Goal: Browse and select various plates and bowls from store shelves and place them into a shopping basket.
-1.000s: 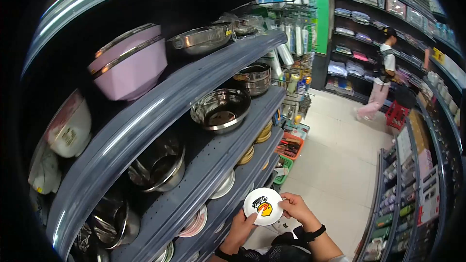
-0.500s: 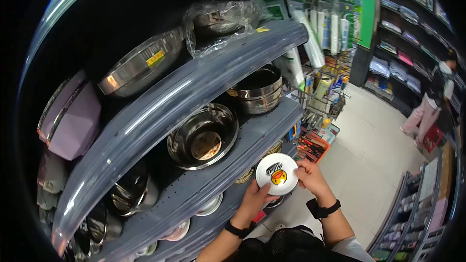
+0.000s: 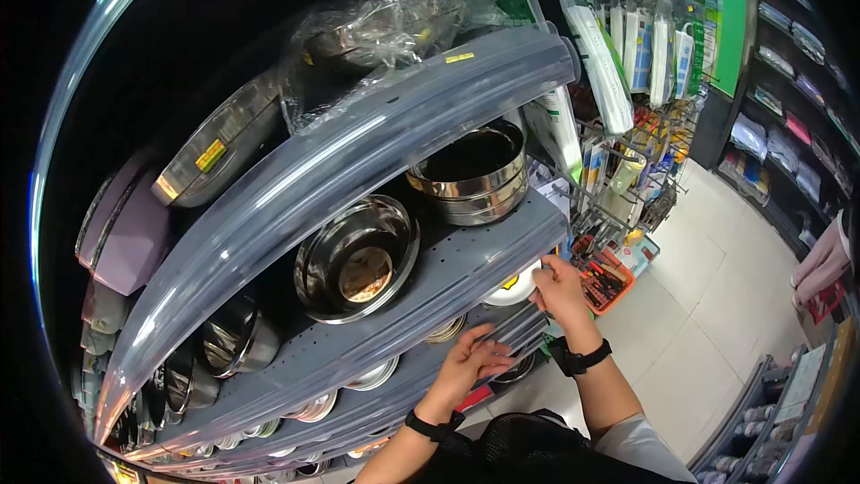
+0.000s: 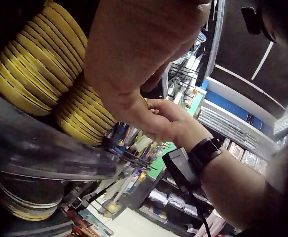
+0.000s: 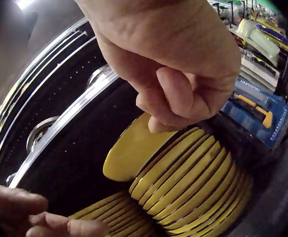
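My right hand (image 3: 563, 294) pinches the edge of a small white plate (image 3: 514, 289) with a yellow cartoon print, partly under the shelf lip. In the right wrist view this plate (image 5: 129, 154) looks yellow and leans at the near end of a stack of plates (image 5: 193, 182). Thumb and curled fingers meet at its upper edge. The left hand (image 3: 463, 366) hangs in front of the lower shelf edge, fingers loosely extended and holding nothing. Its wrist view has two plate stacks (image 4: 38, 61) beside it.
Steel bowls (image 3: 358, 260) and a stacked steel pot (image 3: 470, 175) stand on the shelf above. To the right are hanging packaged goods (image 3: 600, 63), an orange basket (image 3: 609, 282) on the floor side, and a tiled aisle (image 3: 690, 260). A person's pink trousers (image 3: 824, 255) show at the far right.
The plate has gone from both hands in front of the body to the right hand alone, in under the shelf edge. My left hand has let go. The view has moved closer to the shelves.
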The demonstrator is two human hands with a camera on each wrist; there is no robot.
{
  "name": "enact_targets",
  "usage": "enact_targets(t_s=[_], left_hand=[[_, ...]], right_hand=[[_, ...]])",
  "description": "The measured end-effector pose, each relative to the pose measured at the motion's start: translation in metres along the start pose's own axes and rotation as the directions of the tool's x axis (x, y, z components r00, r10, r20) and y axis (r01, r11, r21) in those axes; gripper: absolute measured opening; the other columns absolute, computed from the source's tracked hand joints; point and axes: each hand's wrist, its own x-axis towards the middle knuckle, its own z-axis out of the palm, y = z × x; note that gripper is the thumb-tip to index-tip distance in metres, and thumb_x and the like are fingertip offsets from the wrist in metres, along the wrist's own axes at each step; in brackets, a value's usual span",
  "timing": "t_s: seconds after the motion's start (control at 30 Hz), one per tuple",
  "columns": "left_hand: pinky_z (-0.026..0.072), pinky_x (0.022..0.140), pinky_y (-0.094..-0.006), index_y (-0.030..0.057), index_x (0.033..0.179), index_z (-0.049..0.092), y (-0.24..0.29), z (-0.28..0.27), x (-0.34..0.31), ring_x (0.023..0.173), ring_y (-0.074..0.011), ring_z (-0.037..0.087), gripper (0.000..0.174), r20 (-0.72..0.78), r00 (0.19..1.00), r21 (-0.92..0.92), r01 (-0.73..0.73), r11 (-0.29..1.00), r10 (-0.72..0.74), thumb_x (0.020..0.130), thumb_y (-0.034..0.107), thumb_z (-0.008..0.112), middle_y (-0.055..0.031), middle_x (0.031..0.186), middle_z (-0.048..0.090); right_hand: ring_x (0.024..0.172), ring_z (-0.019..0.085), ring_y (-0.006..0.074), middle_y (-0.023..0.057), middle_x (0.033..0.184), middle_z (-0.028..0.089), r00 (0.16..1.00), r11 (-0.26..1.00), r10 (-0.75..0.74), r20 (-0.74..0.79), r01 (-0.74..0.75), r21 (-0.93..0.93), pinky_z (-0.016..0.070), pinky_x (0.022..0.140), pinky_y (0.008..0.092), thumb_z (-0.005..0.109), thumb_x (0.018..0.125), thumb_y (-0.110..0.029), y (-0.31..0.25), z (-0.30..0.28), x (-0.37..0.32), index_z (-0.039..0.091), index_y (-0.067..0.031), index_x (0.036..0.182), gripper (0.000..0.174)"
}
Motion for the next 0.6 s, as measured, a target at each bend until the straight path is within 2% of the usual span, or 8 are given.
enact_targets(t_s=[0.17, 0.27, 0.3, 0.37, 0.43, 0.5, 0.57, 0.6], left_hand=[[0.0560, 0.087, -0.0360, 0.0009, 0.135, 0.041, -0.014, -0.023, -0.024, 0.098, -0.0287, 0.066, 0.035, -0.030, 0.999, -0.003, 0.035, 0.999, -0.035, 0.102, 0.013, 0.046, -0.0203, 0.110, 0.062], [0.0558, 0.087, -0.0365, -0.0019, 0.130, 0.048, -0.025, -0.042, -0.045, 0.098, -0.0282, 0.066, 0.031, -0.131, 0.991, -0.023, 0.034, 0.999, -0.036, 0.101, 0.011, 0.046, -0.0193, 0.109, 0.063], [0.0569, 0.086, -0.0362, -0.0025, 0.127, 0.051, -0.033, -0.055, -0.063, 0.096, -0.0288, 0.067, 0.029, -0.208, 0.977, -0.095, 0.033, 0.995, -0.052, 0.101, 0.011, 0.047, -0.0197, 0.107, 0.064], [0.0568, 0.086, -0.0357, -0.0026, 0.127, 0.050, -0.038, -0.065, -0.078, 0.098, -0.0295, 0.067, 0.029, -0.247, 0.967, -0.120, 0.039, 0.992, -0.068, 0.101, 0.011, 0.047, -0.0204, 0.108, 0.064], [0.0571, 0.086, -0.0352, -0.0031, 0.124, 0.051, -0.042, -0.069, -0.087, 0.098, -0.0300, 0.067, 0.028, -0.314, 0.946, -0.144, 0.043, 0.989, -0.087, 0.101, 0.011, 0.047, -0.0204, 0.106, 0.065], [0.0573, 0.085, -0.0353, -0.0029, 0.123, 0.052, -0.044, -0.072, -0.090, 0.097, -0.0295, 0.068, 0.027, -0.316, 0.944, -0.177, 0.034, 0.984, -0.089, 0.101, 0.011, 0.047, -0.0198, 0.104, 0.065], [0.0577, 0.084, -0.0352, -0.0022, 0.120, 0.055, -0.045, -0.071, -0.089, 0.093, -0.0283, 0.069, 0.024, -0.318, 0.945, -0.214, 0.011, 0.977, -0.080, 0.101, 0.011, 0.047, -0.0180, 0.101, 0.067], [0.0577, 0.084, -0.0351, -0.0019, 0.120, 0.055, -0.049, -0.068, -0.086, 0.093, -0.0281, 0.069, 0.025, -0.333, 0.938, -0.162, 0.048, 0.986, -0.101, 0.101, 0.011, 0.048, -0.0181, 0.101, 0.067]], right_hand=[[0.045, 0.054, 0.0107, 0.0062, 0.063, 0.059, 0.996, 0.995, -0.076, 0.034, 0.074, 0.064, 0.0373, 0.036, 0.0254, 0.055, 0.088, -0.003, 0.009, 0.005, 0.016, 0.057, 0.0022, 0.108, 0.021], [0.045, 0.054, 0.0110, 0.0061, 0.062, 0.058, 0.996, 0.996, -0.076, 0.037, 0.074, 0.059, 0.0376, 0.036, 0.0256, 0.053, 0.089, -0.001, 0.011, 0.009, 0.021, 0.053, 0.0020, 0.110, 0.021], [0.045, 0.054, 0.0110, 0.0061, 0.062, 0.058, 0.997, 0.997, -0.063, 0.049, 0.060, 0.058, 0.0376, 0.036, 0.0256, 0.053, 0.089, -0.001, 0.013, 0.011, 0.022, 0.053, 0.0020, 0.110, 0.021], [0.044, 0.054, 0.0112, 0.0064, 0.061, 0.057, 0.996, 0.995, -0.075, 0.047, 0.072, 0.066, 0.0372, 0.035, 0.0251, 0.051, 0.088, 0.002, 0.010, 0.012, 0.024, 0.050, 0.0010, 0.111, 0.024], [0.046, 0.055, 0.0118, 0.0066, 0.062, 0.058, 0.998, 0.999, -0.026, 0.052, 0.025, 0.022, 0.0387, 0.037, 0.0253, 0.051, 0.087, 0.003, 0.007, 0.013, 0.024, 0.051, 0.0006, 0.110, 0.024], [0.047, 0.056, 0.0124, 0.0068, 0.063, 0.058, 0.998, 1.000, 0.014, 0.059, -0.013, -0.022, 0.0402, 0.039, 0.0254, 0.050, 0.086, 0.005, 0.004, 0.016, 0.021, 0.051, 0.0003, 0.110, 0.025], [0.051, 0.059, 0.0145, 0.0075, 0.066, 0.061, 0.991, 0.987, -0.135, 0.009, 0.135, -0.088, 0.0436, 0.046, 0.0272, 0.052, 0.083, 0.005, 0.004, 0.017, 0.021, 0.056, 0.0001, 0.100, 0.018], [0.051, 0.059, 0.0145, 0.0075, 0.066, 0.061, 0.992, 0.987, -0.125, 0.028, 0.127, -0.095, 0.0436, 0.046, 0.0272, 0.052, 0.083, 0.005, 0.013, 0.019, 0.025, 0.056, 0.0001, 0.100, 0.018]])
